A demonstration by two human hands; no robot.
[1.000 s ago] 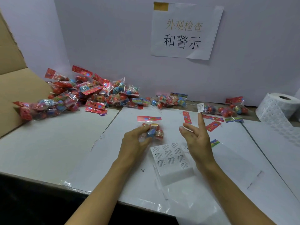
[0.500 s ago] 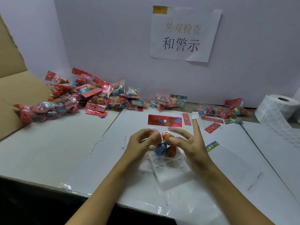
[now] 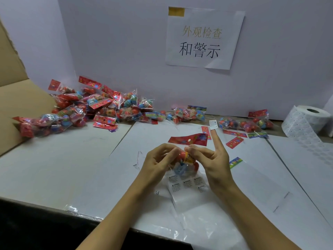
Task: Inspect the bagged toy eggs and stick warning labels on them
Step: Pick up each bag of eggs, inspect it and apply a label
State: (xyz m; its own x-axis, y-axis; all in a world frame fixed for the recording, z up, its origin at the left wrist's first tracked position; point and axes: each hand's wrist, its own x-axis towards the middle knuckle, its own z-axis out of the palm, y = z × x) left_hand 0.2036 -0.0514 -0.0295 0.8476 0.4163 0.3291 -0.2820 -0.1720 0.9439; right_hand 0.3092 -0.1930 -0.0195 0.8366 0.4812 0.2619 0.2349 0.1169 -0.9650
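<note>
My left hand (image 3: 158, 161) and my right hand (image 3: 212, 159) both grip one clear bag of toy eggs (image 3: 186, 160) above the table's middle; its red header card (image 3: 189, 139) stands up behind my fingers. A white warning label (image 3: 213, 124) sticks to the raised tip of my right index finger. Under the bag lies a sheet of warning labels (image 3: 187, 184). A big pile of bagged eggs (image 3: 90, 109) lies at the back left, with a few more bags (image 3: 252, 123) at the back right.
A roll of white labels (image 3: 306, 121) stands at the far right. A cardboard box flap (image 3: 16, 98) rises on the left. Loose red header cards (image 3: 234, 141) lie right of my hands. A white wall with a paper sign (image 3: 203, 38) closes the back.
My right hand came in from the right and took hold of the bag together with my left hand. The bag turned so its red header stands up. The label stays on my fingertip.
</note>
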